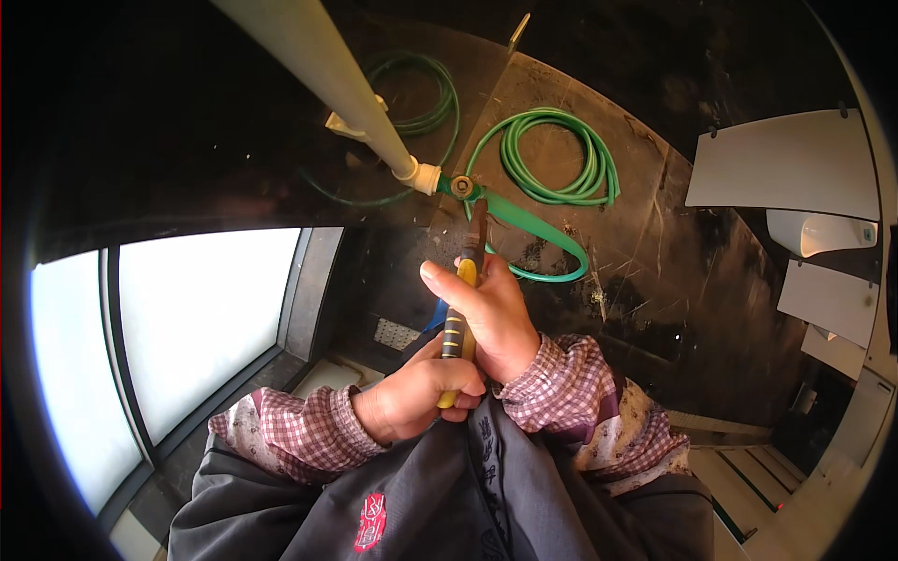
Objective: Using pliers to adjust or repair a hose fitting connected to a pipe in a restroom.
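Valve [462,187] at pipe's [340,89] end, hose coil [552,116] to its right, partitions [790,164] far right

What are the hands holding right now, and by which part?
Yellow-and-black-handled pliers, by the handles: left hand around the lower end, right hand higher up, nearer the metal head.
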Demonstrator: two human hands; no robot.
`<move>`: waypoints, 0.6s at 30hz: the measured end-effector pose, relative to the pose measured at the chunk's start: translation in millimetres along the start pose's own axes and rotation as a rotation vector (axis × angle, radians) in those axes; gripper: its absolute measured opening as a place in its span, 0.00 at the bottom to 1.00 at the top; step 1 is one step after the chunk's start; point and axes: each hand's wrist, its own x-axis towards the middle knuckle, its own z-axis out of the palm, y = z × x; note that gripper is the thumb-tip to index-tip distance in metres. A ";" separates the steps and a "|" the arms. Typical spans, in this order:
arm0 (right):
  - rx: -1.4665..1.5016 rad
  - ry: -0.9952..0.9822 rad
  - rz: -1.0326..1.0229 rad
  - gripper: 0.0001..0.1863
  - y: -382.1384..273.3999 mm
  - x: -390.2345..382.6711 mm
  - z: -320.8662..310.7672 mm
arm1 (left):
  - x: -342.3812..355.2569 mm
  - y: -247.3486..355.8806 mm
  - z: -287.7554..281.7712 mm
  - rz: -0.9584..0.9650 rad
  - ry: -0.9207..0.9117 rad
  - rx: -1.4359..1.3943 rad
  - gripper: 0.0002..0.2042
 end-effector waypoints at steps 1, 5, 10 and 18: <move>0.046 -0.054 -0.001 0.18 0.6 0.6 -4.8 | -1.4 0.1 0.2 -0.003 0.001 0.002 0.06; 0.321 -0.284 0.280 0.16 -9.5 3.6 -20.6 | -4.9 -3.5 2.8 0.002 -0.112 -0.140 0.10; 0.620 -0.563 0.332 0.21 -2.4 9.3 -23.7 | -1.5 -11.9 0.1 0.023 -0.189 -0.206 0.16; 0.606 -0.458 0.326 0.08 8.4 8.0 -20.0 | -4.4 -20.3 -7.7 0.042 -0.318 -0.403 0.22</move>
